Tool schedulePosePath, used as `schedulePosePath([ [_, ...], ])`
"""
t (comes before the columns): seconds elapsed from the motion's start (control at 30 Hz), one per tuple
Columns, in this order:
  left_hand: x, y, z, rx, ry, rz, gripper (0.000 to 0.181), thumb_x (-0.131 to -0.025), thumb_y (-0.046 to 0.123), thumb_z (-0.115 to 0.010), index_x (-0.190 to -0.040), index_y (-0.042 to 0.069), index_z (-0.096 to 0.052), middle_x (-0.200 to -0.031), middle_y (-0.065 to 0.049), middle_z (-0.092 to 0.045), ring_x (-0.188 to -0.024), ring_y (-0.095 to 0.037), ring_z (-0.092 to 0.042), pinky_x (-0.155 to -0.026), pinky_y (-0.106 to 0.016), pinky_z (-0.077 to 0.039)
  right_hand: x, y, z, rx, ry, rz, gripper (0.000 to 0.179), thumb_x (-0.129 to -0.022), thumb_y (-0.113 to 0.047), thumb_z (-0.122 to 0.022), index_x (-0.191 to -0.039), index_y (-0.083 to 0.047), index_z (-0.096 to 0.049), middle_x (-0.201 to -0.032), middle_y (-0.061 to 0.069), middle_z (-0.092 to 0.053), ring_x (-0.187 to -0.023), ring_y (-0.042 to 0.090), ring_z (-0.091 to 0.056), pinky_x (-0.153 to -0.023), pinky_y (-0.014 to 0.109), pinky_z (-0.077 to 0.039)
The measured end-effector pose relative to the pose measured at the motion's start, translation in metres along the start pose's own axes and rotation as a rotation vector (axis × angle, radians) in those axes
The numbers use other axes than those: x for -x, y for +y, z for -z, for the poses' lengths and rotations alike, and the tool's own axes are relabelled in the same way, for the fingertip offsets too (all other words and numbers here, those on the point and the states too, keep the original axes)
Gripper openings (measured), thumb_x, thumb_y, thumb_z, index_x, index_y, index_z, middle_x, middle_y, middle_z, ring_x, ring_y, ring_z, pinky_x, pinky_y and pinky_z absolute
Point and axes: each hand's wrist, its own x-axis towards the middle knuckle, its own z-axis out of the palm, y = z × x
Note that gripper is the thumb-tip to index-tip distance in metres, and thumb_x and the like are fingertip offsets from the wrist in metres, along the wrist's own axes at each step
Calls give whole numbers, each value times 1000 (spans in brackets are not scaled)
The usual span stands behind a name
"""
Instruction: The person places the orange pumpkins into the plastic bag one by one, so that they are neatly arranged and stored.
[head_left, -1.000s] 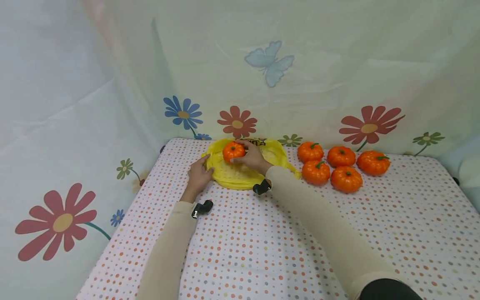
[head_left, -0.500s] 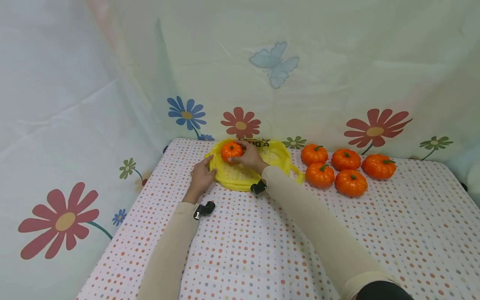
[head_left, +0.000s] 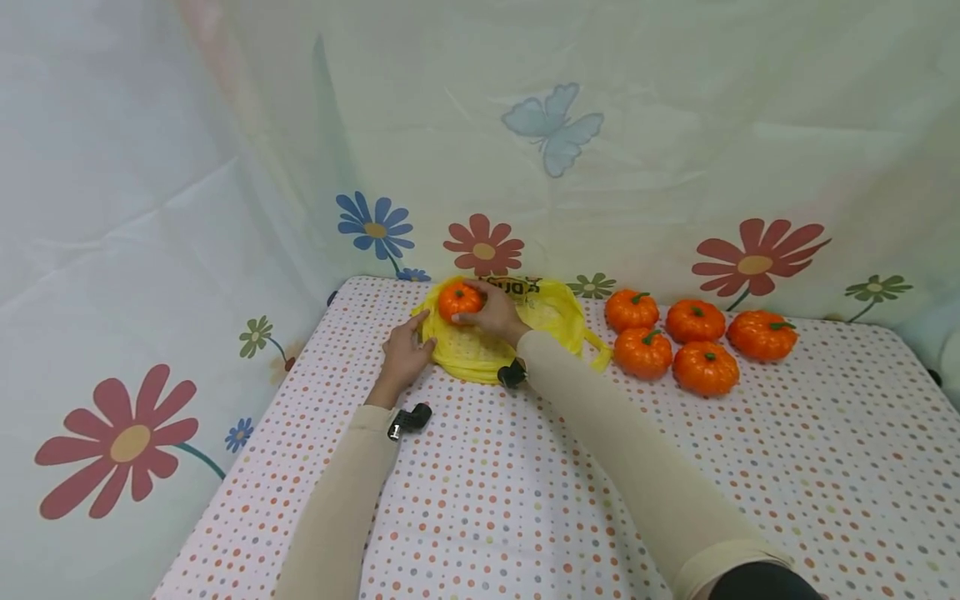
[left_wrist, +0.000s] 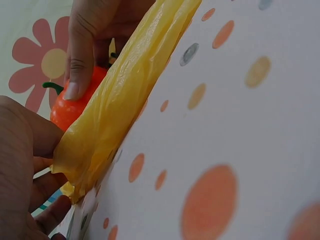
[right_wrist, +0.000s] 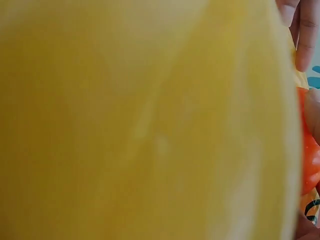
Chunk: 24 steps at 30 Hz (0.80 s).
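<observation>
A small orange toy pumpkin [head_left: 458, 302] with a green stem is in my right hand [head_left: 495, 312], which grips it over the left part of a yellow plastic bag [head_left: 468, 354]. The bag lies spread on the table with its mouth facing up. At its left rim, my left hand [head_left: 406, 354] holds the edge; in the left wrist view the thumb goes behind the yellow film [left_wrist: 107, 115] and other fingers [left_wrist: 50, 192] curl below. Yellow film [right_wrist: 150, 120] covers most of the right wrist view, with a strip of the pumpkin [right_wrist: 310, 160] at the right.
Several more orange toy pumpkins [head_left: 707, 368] stand grouped just right of the bag. A dotted cloth [head_left: 480, 492] covers the table. Behind it hangs a curtain [head_left: 420, 125] printed with flowers and a butterfly.
My right hand has moved the pumpkin slightly left and up within the bag. My left hand stays at the bag's rim. The head view has shifted a little.
</observation>
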Motion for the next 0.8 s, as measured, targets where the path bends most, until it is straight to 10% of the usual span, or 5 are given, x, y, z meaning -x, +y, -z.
schedulePosePath([
  [0.47,0,2,0,-1,-4,-3,58,-95,26,-58,-151,20,-42,-153,-12,-44,-143,-35,-34,-114,-60,-13,1,-5,2,84,2,-12,78,-86,-30,-77,-151,-14,-37,-153,10,-41,-138,30,-43,-116,44,-34],
  [0.8,-1,0,0,-15,4,-10,57,-95,26,-58,-150,20,-42,-153,-10,-45,-141,-35,-35,-114,-61,-13,21,-16,41,13,-58,-20,75,-91,-33,-71,-153,-15,-34,-157,14,-36,-142,35,-36,-114,49,-35],
])
